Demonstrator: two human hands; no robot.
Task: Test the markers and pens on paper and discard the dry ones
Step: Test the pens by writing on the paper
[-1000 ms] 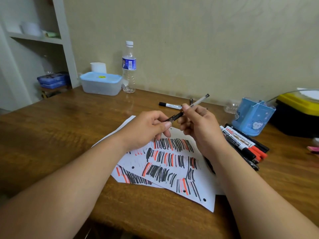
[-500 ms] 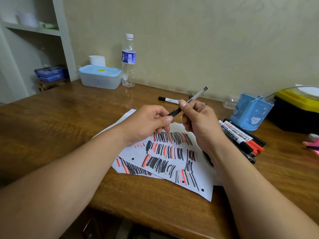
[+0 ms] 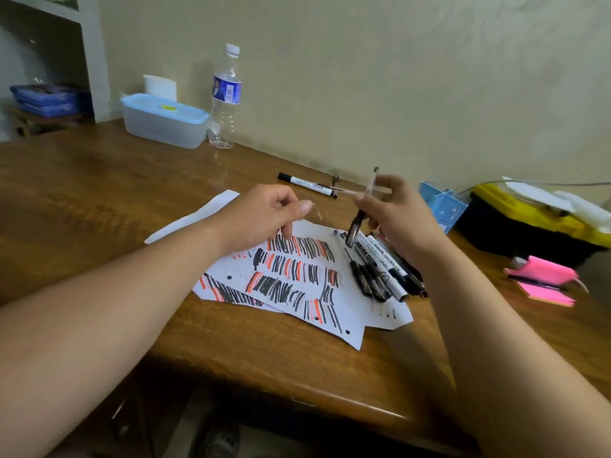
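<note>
Wooden desk (image 3: 99,200) carries scribbled paper (image 3: 198,216) nearest, with piled markers (image 3: 380,279) at its right edge. Above the paper, the right hand (image 3: 400,216) grips a pen (image 3: 353,228) — tip down. The left hand (image 3: 261,219) is curled — contents cannot be told. Beyond lie one marker (image 3: 307,183) and a bottle (image 3: 226,94).

left hand (image 3: 264,217) off the pen (image 3: 355,228), drawn leftward; pen swung near upright in right hand (image 3: 401,219) alone
</note>
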